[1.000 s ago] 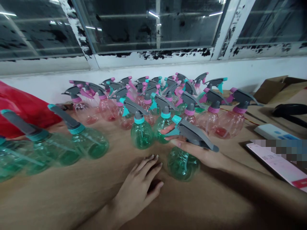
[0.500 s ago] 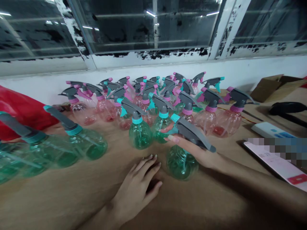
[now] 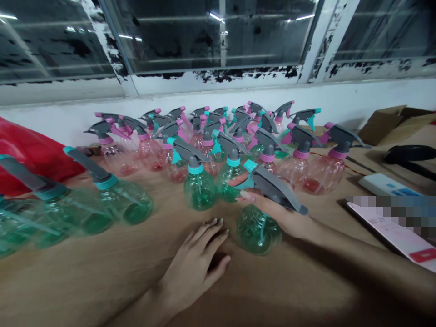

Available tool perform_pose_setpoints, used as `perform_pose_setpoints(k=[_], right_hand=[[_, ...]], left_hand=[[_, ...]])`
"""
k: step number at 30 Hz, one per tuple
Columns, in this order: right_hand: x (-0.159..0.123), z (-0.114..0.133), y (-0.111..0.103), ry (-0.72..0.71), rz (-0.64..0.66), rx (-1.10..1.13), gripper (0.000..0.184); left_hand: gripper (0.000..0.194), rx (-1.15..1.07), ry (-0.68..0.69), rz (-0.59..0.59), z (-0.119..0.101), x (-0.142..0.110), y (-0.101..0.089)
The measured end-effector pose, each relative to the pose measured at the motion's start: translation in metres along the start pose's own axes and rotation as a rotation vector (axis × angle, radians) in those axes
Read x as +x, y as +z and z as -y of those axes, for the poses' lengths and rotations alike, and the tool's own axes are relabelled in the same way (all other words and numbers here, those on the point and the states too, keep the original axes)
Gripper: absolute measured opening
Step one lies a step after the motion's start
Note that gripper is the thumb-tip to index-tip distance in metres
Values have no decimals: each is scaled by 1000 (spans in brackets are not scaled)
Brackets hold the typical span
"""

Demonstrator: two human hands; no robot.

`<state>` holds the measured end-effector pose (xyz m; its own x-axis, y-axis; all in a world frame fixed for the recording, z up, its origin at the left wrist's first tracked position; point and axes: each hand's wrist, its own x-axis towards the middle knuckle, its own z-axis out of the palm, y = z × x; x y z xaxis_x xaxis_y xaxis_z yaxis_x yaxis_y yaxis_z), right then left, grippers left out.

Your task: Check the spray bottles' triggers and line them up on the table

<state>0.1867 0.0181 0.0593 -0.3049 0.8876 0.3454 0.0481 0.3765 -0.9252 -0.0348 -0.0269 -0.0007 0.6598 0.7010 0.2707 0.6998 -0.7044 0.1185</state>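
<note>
My right hand [image 3: 272, 209] is wrapped round the neck of a green spray bottle [image 3: 257, 234], just under its grey head with a teal nozzle. That bottle stands upright on the wooden table [image 3: 112, 277]. Flat on the tabletop to its left lies my left hand [image 3: 195, 261], fingers stretched out and holding nothing. Just beyond are two more green spray bottles, one nearer the left [image 3: 200, 188] and one [image 3: 230, 179] partly behind my right fingers. Several green bottles with teal collars, such as this spray bottle [image 3: 127, 204], stand at the left.
Several pink spray bottles [image 3: 150, 152] crowd the back, with some teal-nozzled ones among them. A red bag [image 3: 30, 154] lies at the left. On the right are an opened cardboard box [image 3: 391, 125], a black object [image 3: 408, 153], a white-and-blue device [image 3: 384, 185] and a phone [image 3: 384, 231].
Hardly anything differs. The view has shifted very slightly; my right hand stays on the green spray bottle and my left hand rests in the same spot.
</note>
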Motion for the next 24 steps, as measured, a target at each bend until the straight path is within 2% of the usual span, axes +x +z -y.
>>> perform_pose_setpoints(k=[8, 14, 24], right_hand=[[-1, 2, 0, -6, -25, -28, 31], [0, 0, 1, -17, 7, 15, 32], [-1, -1, -1, -7, 12, -35, 30]], left_hand=[[39, 4, 2, 4, -1, 0, 1], [40, 1, 1, 4, 0, -1, 1], [37, 12, 10, -13, -1, -1, 1]])
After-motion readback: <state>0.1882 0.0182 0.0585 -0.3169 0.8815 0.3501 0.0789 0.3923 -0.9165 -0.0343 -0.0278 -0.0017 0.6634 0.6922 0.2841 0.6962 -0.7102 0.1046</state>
